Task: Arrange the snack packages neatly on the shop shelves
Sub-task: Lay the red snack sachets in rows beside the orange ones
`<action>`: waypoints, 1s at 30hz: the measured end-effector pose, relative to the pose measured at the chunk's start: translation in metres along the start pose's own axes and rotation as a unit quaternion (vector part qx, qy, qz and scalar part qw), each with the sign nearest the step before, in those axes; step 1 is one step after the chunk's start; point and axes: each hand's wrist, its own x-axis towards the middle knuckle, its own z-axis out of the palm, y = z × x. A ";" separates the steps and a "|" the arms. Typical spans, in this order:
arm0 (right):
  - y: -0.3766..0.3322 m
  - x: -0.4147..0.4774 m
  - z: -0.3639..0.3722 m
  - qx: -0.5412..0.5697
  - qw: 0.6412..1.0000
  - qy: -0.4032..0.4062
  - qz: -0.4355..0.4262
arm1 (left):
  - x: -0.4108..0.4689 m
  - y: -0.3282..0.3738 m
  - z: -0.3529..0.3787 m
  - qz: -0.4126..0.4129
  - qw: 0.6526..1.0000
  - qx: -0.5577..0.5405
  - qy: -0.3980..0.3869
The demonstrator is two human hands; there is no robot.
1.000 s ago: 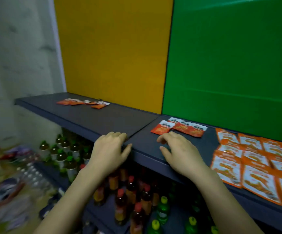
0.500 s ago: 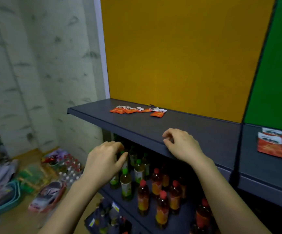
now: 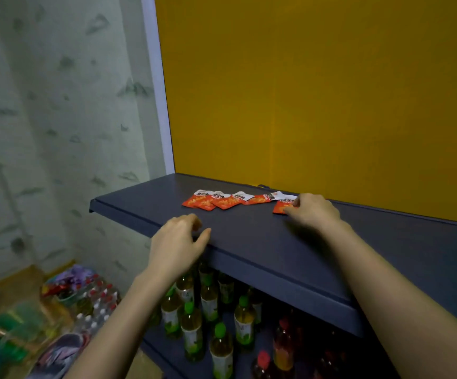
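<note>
Yellow back panel (image 3: 317, 91) is seen filling the upper right of the frame; patterned wall (image 3: 57, 119) at left. Dark grey shelf (image 3: 249, 242) is seen running from centre left to lower right. Drink bottles (image 3: 208, 310) are stood on the lower shelf, bottom centre. Clutter of bags and bottled water (image 3: 44, 318) is seen on the floor, lower left, blurred. Right hand (image 3: 313, 210) is laid on the shelf right of centre, fingers curled, tips pinched on the rightmost red snack packet (image 3: 280, 207). Left hand (image 3: 178, 244) is placed at the shelf's front edge, centre; fingers loosely spread, nothing held. A row of overlapping red snack packets (image 3: 219, 199) is laid flat near the back panel, just left of the right hand.
</note>
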 end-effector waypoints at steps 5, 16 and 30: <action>-0.004 0.050 0.013 -0.014 0.998 -0.015 0.054 | 0.073 -0.032 0.036 -0.058 0.996 0.037 -0.060; -0.023 0.091 0.038 -0.079 0.989 0.011 0.126 | 0.175 -0.043 0.095 -0.096 0.958 -0.006 -0.270; -0.029 0.090 0.047 -0.010 0.972 0.023 0.235 | 0.226 -0.033 0.119 -0.033 0.900 -0.173 -0.398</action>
